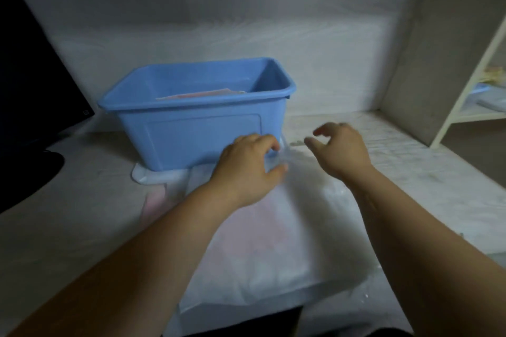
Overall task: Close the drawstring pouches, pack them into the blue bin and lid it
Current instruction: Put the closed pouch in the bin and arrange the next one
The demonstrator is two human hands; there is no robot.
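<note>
The task is judged to be partway through. One flat pinkish packet [202,95], probably a pouch already packed, is being seen inside the blue bin [191,134], which is standing open near the back of the table [410,172]. No lid is being carried by the bin. A white flat piece [149,175] is being pressed under the bin's base and may be the lid, though that cannot be told.

One large translucent pouch [262,241] is lying on the table in front of the bin, between the two forearms. Its top edge, close to the bin's near right corner, is being pinched by the curled fingers of the left hand [246,169]. The right hand [339,150] is being held just beside it, above the pouch mouth, with fingers loosely bent and apart. Nothing is being seen in it, and the blur is hiding any cord.

Closing and packing this pouch, and lidding, are being taken as left.

A pink-tinged patch [153,200] left of the pouch may be a further pouch. Counted: one bin, two hands, one monitor [30,85].
</note>
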